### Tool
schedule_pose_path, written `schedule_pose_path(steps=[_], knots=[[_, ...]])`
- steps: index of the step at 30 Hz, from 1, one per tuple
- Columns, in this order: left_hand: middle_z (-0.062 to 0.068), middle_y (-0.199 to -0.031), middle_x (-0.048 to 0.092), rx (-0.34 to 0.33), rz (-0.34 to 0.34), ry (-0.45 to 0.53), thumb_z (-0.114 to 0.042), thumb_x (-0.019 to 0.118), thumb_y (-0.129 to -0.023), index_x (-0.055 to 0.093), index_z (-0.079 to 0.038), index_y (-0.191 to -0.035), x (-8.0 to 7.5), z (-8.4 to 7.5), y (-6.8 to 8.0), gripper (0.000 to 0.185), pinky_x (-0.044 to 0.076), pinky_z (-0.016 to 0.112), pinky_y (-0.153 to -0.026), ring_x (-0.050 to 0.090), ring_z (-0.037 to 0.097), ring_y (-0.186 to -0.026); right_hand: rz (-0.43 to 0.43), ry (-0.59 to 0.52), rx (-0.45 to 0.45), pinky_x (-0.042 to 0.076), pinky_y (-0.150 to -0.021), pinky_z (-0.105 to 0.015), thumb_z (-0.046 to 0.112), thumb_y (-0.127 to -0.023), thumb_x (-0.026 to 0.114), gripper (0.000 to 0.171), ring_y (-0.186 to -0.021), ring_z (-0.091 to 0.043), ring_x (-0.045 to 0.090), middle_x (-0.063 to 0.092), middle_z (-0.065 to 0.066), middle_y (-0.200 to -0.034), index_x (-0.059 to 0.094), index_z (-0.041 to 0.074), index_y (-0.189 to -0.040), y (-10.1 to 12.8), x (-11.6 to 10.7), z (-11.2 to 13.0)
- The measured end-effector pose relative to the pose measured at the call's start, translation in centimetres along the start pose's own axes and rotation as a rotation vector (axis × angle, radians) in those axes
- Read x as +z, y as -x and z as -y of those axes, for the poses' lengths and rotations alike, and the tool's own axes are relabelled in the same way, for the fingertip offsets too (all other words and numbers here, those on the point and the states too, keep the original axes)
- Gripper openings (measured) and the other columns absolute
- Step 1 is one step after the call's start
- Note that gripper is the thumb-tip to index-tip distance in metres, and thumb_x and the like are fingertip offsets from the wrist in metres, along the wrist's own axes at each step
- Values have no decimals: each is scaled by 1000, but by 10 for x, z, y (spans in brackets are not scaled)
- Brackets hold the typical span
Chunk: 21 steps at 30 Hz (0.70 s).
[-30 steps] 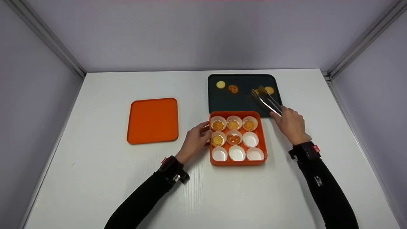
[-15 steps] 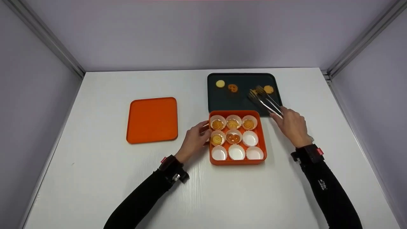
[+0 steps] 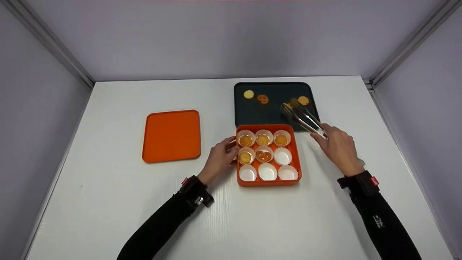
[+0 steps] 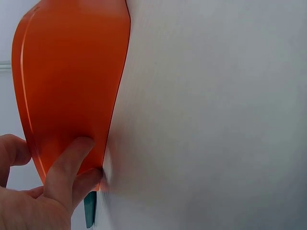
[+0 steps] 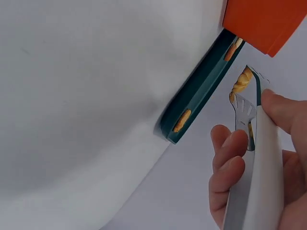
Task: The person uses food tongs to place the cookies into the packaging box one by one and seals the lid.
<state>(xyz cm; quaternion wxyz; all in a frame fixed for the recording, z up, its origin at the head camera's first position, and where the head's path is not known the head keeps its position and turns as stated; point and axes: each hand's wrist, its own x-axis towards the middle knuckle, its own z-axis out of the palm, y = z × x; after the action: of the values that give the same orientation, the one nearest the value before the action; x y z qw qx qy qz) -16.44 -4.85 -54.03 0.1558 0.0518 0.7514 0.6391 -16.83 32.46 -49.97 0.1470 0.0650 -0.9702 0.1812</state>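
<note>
- Right hand (image 3: 338, 148): fingers curled round the handle of the tongs (image 3: 302, 116). The hand is over the table (image 3: 108, 202), just right of the box (image 3: 295, 151).
- Tongs: the tips reach over the right part of the tray (image 3: 252, 112) and pinch a cookie (image 3: 287, 106). In the right wrist view the cookie (image 5: 241, 81) sits between the two tips.
- Left hand (image 3: 219, 159): rests on the table with its fingers against the left wall of the box. In the left wrist view the fingers (image 4: 72, 163) press on the orange wall, lightly bent, gripping nothing.
- Box: orange, square, just in front of the tray. It holds nine white paper cups; the three at the back and two in the middle row hold cookies.
- Tray: dark, at the back of the table. Three more cookies lie loose on it.
- Lid (image 3: 171, 135): orange, flat on the table, well left of the box.
</note>
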Motion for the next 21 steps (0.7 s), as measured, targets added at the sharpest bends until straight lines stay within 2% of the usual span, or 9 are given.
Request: schedule_pose_path(steps=[5, 10, 21], knots=[[16, -150, 55, -3, -3, -13, -16, 59, -106, 45, -4, -156, 0, 0, -1, 53, 61, 37, -91, 59, 26, -132, -39, 10, -50, 55, -53, -51, 29, -95, 77, 46, -64, -36, 61, 67, -22, -81, 68, -8, -121, 9, -9, 4], [16, -149, 56, 7, -6, -29, -16, 59, -106, 44, -3, -156, 0, 0, -1, 53, 61, 37, -89, 61, 27, -130, -64, 13, -104, 55, -52, -54, 29, -94, 78, 44, -64, -36, 64, 67, -22, -80, 69, -8, -117, 16, -19, 8], [18, -149, 56, 23, -7, -28, -14, 58, -106, 45, -1, -154, 0, -1, -1, 52, 61, 37, -89, 60, 29, -130, -39, 18, -143, 57, -51, -51, 29, -92, 81, 47, -66, -34, 66, 70, -21, -83, 69, -7, -120, 35, -33, 16]])
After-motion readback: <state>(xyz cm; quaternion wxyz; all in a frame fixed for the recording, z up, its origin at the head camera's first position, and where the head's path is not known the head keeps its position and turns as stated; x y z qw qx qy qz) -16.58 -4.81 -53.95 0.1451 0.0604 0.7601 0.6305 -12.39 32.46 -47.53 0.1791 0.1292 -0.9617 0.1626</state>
